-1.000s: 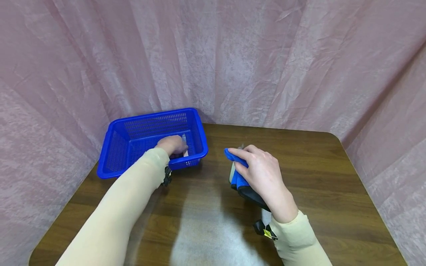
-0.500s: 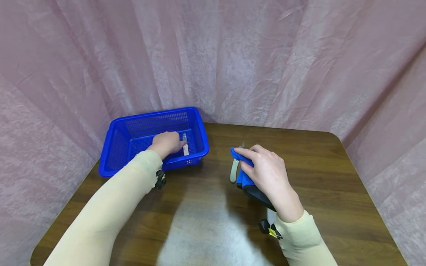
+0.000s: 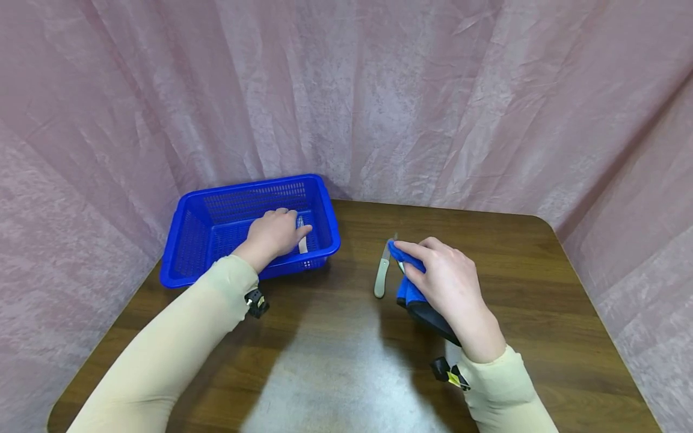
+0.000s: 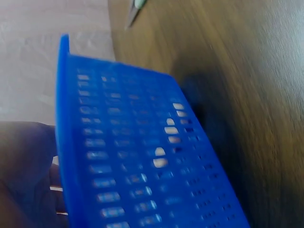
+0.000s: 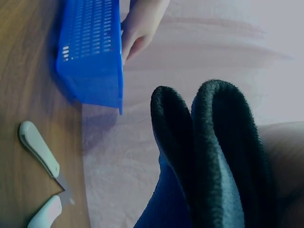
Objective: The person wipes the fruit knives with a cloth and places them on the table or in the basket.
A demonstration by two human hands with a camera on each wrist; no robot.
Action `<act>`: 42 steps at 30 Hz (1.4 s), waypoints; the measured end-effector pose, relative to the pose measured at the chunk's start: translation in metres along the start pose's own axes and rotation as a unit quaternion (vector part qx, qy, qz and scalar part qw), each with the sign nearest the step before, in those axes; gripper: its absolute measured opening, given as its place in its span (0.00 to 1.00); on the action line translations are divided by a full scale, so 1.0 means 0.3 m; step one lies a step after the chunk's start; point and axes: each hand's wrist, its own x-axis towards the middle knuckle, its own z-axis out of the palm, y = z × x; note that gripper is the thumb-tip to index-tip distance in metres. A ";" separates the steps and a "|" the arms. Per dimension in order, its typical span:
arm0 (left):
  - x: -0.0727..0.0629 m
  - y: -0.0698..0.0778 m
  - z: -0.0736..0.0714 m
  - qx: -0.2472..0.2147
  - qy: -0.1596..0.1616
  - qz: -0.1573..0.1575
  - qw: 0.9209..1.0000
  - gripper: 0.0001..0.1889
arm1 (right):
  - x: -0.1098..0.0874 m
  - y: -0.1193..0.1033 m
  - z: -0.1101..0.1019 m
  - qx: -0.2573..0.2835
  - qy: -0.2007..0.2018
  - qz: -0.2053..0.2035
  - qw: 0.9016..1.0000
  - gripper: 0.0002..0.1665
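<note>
My left hand [image 3: 272, 231] is inside the blue plastic basket [image 3: 186, 252], fingers loosely spread and thumb out to the side. Beside the thumb lies a slim piece with a pale handle [image 3: 302, 243] and a shiny end. My right hand [image 3: 446, 273] pinches a folded blue cloth [image 3: 409, 258] with dark edging between thumb and fingers. Just left of the cloth, a knife with a pale green handle [image 3: 381, 279] lies on the table. The right wrist view shows a second pale green handle [image 5: 45, 213] close by, mostly hidden from the head view by the cloth.
The brown wooden table [image 3: 541, 288] has rounded corners at the back. A pink velvet curtain [image 3: 406, 108] hangs behind it and at both sides. The basket stands at the back left, its raised perforated wall [image 4: 128, 142] between table and left hand.
My left hand has let go of the pale-handled piece, lifting slightly and spreading its fingers inside the basket. My right hand has shifted right with the cloth, uncovering the green-handled knife.
</note>
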 end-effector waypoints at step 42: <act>-0.177 0.298 0.060 0.071 0.225 0.199 0.951 0.38 | -0.055 0.119 -0.015 -0.016 -0.012 0.050 0.999 0.24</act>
